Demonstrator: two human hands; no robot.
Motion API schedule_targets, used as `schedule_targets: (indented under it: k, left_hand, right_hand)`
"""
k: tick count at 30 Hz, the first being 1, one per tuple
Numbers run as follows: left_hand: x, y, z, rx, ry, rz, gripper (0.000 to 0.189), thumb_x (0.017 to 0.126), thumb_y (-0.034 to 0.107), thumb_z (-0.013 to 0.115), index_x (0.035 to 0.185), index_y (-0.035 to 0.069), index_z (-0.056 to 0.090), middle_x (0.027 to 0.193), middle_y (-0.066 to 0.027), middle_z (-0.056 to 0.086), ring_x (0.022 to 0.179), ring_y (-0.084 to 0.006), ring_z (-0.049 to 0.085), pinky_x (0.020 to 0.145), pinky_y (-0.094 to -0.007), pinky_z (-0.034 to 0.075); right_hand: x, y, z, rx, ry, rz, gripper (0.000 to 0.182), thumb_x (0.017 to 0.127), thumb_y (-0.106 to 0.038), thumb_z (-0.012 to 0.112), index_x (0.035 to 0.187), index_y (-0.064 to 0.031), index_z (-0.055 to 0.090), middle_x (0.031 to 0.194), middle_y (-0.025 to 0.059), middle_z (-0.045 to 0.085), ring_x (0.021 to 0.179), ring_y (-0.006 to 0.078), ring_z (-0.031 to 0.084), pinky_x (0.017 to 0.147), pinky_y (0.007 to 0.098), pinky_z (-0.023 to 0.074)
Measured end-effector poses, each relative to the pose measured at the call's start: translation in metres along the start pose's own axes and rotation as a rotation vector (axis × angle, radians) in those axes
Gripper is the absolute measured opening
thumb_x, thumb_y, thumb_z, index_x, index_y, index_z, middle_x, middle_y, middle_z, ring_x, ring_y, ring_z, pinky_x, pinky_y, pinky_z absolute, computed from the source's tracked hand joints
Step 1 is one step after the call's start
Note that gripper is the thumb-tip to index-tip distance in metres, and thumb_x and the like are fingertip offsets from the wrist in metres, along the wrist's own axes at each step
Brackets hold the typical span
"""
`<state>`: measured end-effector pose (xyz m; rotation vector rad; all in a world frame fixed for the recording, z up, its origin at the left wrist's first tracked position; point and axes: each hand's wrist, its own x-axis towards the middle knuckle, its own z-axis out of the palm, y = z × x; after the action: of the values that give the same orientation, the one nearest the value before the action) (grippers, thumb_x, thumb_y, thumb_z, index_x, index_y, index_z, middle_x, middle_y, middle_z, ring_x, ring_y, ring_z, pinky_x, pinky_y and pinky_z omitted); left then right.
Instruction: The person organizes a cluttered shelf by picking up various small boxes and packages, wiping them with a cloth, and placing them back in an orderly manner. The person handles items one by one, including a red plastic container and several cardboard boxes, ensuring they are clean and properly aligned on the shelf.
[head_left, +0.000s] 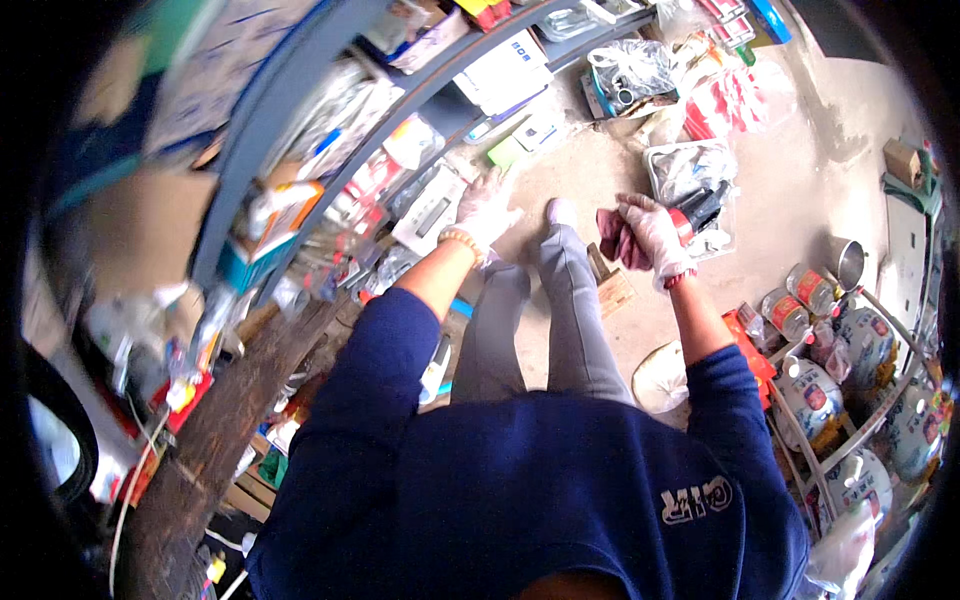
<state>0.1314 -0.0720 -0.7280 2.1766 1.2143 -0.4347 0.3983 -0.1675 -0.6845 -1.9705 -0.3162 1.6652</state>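
My left hand (484, 206) wears a clear plastic glove and a beaded bracelet. Its fingers are spread and hold nothing. It hovers beside the shelf, close to a white box with a dark panel (429, 214). My right hand (658, 238), also gloved, grips a crumpled dark red cloth (624, 240). Right against that hand is a red and black object (697, 214), perhaps a tool or torch; I cannot tell whether the fingers also hold it. Behind it is a white plastic bin (654, 161) with clear bags in it.
A grey metal shelf (247, 165) full of boxes and bags curves along the left. A dark wooden beam (225, 420) runs below it. Bagged goods (637, 67) lie on the floor ahead. Large bottles (814, 397) in a rack and a metal pot (846, 262) stand at right.
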Motion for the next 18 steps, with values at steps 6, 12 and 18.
schedule_targets:
  k: [6,12,18]
  left_hand:
    - [0.142,-0.020,0.105,0.221,-0.029,-0.069,0.090,0.081,0.043,0.069,0.151,0.026,0.015,0.147,-0.0216,0.031,0.131,-0.0422,0.036,0.106,-0.0572,0.031]
    - [0.222,-0.041,0.180,0.384,0.127,-0.136,0.099,0.073,0.048,0.073,0.151,0.030,0.015,0.149,-0.0203,0.025,0.128,-0.0415,0.039,0.099,-0.0561,0.038]
    - [0.236,-0.067,0.213,0.242,0.416,-0.064,0.089,0.072,0.041,0.076,0.147,0.027,0.030,0.136,-0.0194,0.037,0.108,-0.0372,0.050,0.094,-0.0497,0.042]
  right_hand:
    - [0.021,0.079,-0.003,0.029,0.000,0.036,0.031,0.094,-0.015,0.058,0.122,-0.0010,0.059,0.085,0.0029,0.066,0.060,0.0061,0.055,0.057,0.0217,0.0459]
    - [0.040,0.173,-0.008,0.042,0.026,-0.040,0.025,0.094,-0.011,0.057,0.118,-0.0037,0.060,0.078,0.0014,0.063,0.045,0.0042,0.049,0.043,0.0220,0.0407]
    - [0.050,0.143,0.004,0.136,0.001,0.219,0.021,0.092,-0.010,0.059,0.112,-0.0026,0.063,0.087,0.0011,0.065,0.070,0.0074,0.058,0.065,0.0228,0.0482]
